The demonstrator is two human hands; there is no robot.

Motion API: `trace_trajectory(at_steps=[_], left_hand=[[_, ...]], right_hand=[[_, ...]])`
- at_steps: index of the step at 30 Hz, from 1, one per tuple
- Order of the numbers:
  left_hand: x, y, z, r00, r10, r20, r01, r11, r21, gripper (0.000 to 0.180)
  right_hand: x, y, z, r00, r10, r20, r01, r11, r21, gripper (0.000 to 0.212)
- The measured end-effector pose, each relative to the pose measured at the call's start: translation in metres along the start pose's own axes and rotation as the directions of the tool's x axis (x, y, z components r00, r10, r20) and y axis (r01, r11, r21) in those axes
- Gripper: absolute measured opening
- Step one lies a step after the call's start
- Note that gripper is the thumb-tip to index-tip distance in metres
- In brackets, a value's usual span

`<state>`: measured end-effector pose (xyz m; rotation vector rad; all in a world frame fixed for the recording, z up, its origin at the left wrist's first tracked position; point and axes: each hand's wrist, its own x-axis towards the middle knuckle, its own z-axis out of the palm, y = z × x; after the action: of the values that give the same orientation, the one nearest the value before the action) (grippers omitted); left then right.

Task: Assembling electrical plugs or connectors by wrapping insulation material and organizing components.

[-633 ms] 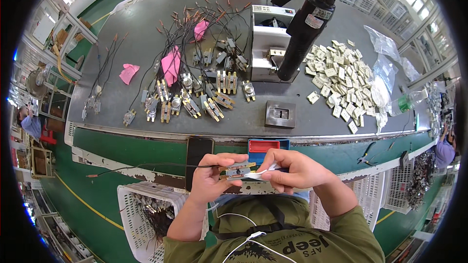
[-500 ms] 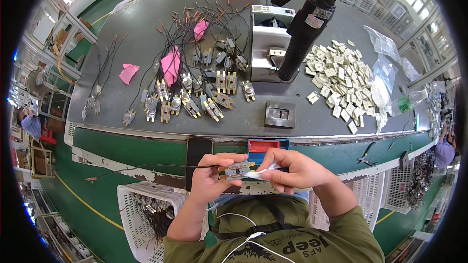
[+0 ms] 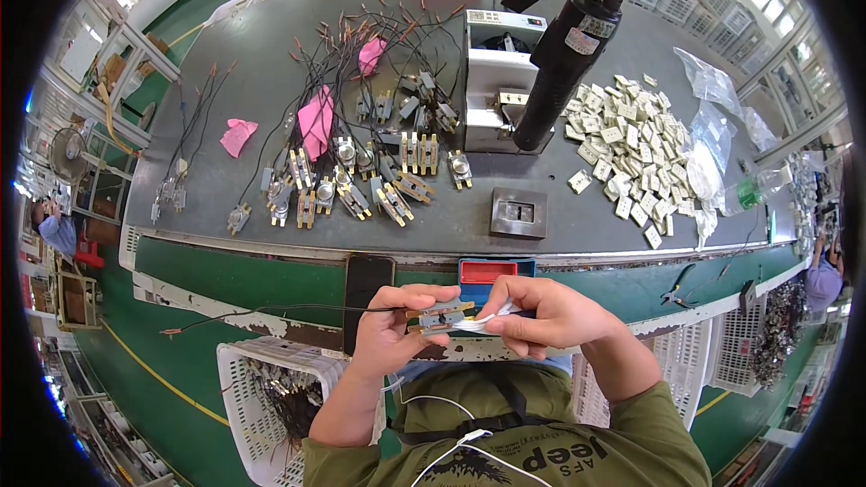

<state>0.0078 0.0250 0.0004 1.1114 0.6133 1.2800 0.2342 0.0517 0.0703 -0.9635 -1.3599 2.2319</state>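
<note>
Close in front of my body, my left hand (image 3: 394, 329) pinches a small grey electrical part (image 3: 440, 315) with brass-coloured ends. A black wire (image 3: 298, 307) runs from it to the left, ending in a reddish-brown tip. My right hand (image 3: 548, 316) is closed on a folded white cloth (image 3: 483, 318), thumb and forefinger pressed together, and the cloth lies against the part's right end. Something dark beside the cloth is mostly covered by the fingers. Similar wired parts (image 3: 393, 203) lie in a group on the dark tabletop beyond my left hand.
A white machine (image 3: 499, 72) with a black cylinder (image 3: 570, 68) stands mid-table. To its right lies a pile of cream rectangular pieces (image 3: 636, 158). A metal block (image 3: 519, 213), phone (image 3: 368, 284), blue-and-red box (image 3: 488, 271) and pliers (image 3: 678, 284) are nearer. A white crate (image 3: 244, 397) stands lower left.
The grey part has turned slightly in my left hand, and the white cloth has shifted a little along its end. Both hands stay in nearly the same place.
</note>
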Motion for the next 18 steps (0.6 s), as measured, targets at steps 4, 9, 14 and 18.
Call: trace_trajectory(at_steps=[4, 9, 14, 18], left_hand=[[0.0006, 0.0002, -0.0008, 1.000, 0.006, 0.011, -0.007, 1.000, 0.010, 0.049], [0.0003, 0.0026, 0.0003, 1.000, 0.000, 0.015, -0.001, 1.000, 0.021, 0.048], [0.0009, 0.0041, 0.0012, 0.999, 0.019, 0.034, -0.020, 0.999, 0.040, 0.048], [0.0004, 0.0051, 0.0009, 1.000, 0.010, 0.024, -0.011, 0.999, 0.039, 0.047]], right_hand=[[-0.0001, -0.0024, 0.0002, 0.999, 0.033, -0.024, -0.032, 0.999, 0.011, 0.015], [-0.0010, -0.0036, -0.0011, 0.998, 0.063, -0.010, -0.063, 0.997, -0.042, 0.018], [0.0005, -0.0031, 0.0003, 0.998, 0.056, -0.010, -0.057, 0.997, -0.044, 0.014], [0.0005, -0.0041, -0.0004, 0.998, 0.051, -0.022, -0.050, 0.998, 0.028, 0.015]])
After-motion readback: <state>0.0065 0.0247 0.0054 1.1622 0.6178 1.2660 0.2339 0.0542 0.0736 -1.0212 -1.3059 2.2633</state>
